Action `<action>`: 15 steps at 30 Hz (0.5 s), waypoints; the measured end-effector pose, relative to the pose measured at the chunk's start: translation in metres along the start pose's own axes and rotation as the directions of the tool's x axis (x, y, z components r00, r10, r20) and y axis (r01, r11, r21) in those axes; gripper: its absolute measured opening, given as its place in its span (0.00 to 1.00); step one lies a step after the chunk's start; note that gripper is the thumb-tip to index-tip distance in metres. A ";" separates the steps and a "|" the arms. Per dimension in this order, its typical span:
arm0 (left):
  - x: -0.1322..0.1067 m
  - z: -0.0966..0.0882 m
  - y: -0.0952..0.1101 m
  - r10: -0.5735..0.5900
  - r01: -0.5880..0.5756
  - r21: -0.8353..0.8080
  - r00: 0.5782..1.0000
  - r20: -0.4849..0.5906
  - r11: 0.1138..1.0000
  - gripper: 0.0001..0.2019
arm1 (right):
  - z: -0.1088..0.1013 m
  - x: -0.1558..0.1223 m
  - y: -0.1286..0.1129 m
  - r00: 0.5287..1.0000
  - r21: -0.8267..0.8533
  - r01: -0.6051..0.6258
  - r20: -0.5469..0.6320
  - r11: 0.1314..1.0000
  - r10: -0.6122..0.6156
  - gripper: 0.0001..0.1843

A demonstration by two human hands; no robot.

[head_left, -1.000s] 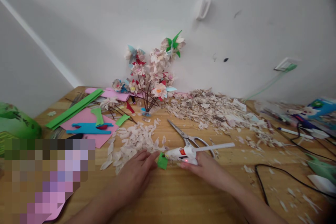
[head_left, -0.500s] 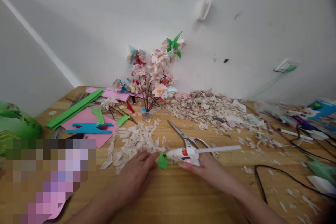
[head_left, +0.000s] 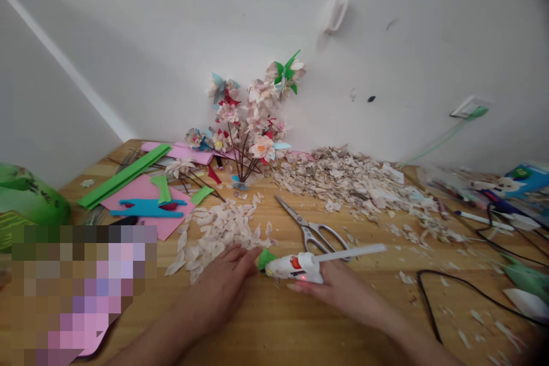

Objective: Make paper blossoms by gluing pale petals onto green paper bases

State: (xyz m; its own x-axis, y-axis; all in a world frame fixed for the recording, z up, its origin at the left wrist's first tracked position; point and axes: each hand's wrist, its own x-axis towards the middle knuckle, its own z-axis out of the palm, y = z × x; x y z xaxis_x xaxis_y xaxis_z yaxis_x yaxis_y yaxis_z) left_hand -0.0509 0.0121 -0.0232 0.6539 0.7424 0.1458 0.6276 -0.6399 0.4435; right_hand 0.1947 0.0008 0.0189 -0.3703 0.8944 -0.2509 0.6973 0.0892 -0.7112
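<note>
My right hand is wrapped round a white hot glue gun with a glue stick sticking out of its back. The gun's nozzle end is over a small green piece, paper or felt, and covers part of it. My left hand has its fingertips closed at the left edge of that green piece. Just behind the gun lie metal scissors, their blades pointing away to the left. Loose pale petals are spread beyond my left hand.
Handmade flowers on brown stems stand against the wall. A large heap of petal scraps lies at the back right. Pink sheets, green strips and blue strips are at left. A black cable curves across the right side.
The glue gun has shifted slightly left and down, and its nozzle end now overlaps the green piece. My left hand stays in nearly the same place.
</note>
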 end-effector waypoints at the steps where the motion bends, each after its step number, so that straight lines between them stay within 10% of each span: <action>1: 0.000 0.000 0.000 0.000 0.000 -0.001 1.000 0.001 1.000 0.28 | 0.000 0.000 0.000 1.000 -0.018 -0.007 0.002 1.000 0.007 0.19; 15: 0.000 0.002 -0.002 0.019 -0.018 0.059 1.000 -0.010 0.998 0.27 | -0.004 0.007 0.002 0.995 -0.114 -0.029 -0.100 0.993 0.018 0.17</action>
State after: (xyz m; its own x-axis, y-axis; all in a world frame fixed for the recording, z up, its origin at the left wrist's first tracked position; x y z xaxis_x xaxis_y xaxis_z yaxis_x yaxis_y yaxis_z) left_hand -0.0512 0.0130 -0.0264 0.6612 0.7323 0.1629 0.6397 -0.6638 0.3876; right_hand 0.1962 0.0087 0.0181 -0.2944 0.9352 -0.1966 0.7733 0.1123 -0.6240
